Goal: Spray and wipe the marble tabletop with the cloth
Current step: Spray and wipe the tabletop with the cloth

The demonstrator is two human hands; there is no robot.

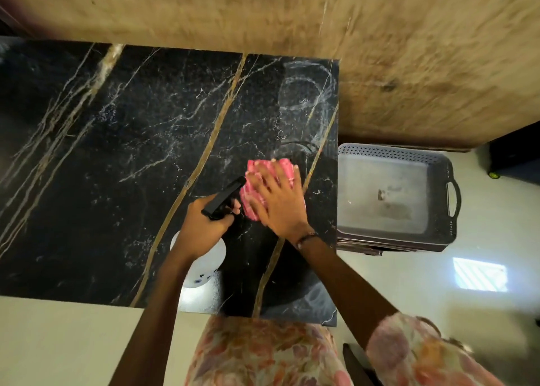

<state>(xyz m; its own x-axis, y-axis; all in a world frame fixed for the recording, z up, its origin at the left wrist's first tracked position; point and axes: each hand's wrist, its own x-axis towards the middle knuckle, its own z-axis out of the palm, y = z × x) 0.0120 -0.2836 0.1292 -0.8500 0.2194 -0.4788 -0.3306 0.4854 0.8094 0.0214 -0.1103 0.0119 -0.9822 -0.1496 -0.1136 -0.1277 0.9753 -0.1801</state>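
The black marble tabletop (122, 157) with gold and white veins fills the left and middle of the view. A pink cloth (273, 168) lies on its right part, and my right hand (277, 201) presses flat on it with fingers spread. Pale wipe streaks curve across the marble beyond the cloth, near the far right corner. My left hand (204, 225) grips a spray bottle with a black trigger head (225, 198); its white body (204, 265) shows below my wrist. The nozzle points toward the cloth.
A grey plastic basket (438, 163) with a handle stands on the floor just right of the table. A brown textured wall (380, 34) runs behind the table. Pale floor lies at the near side and to the right.
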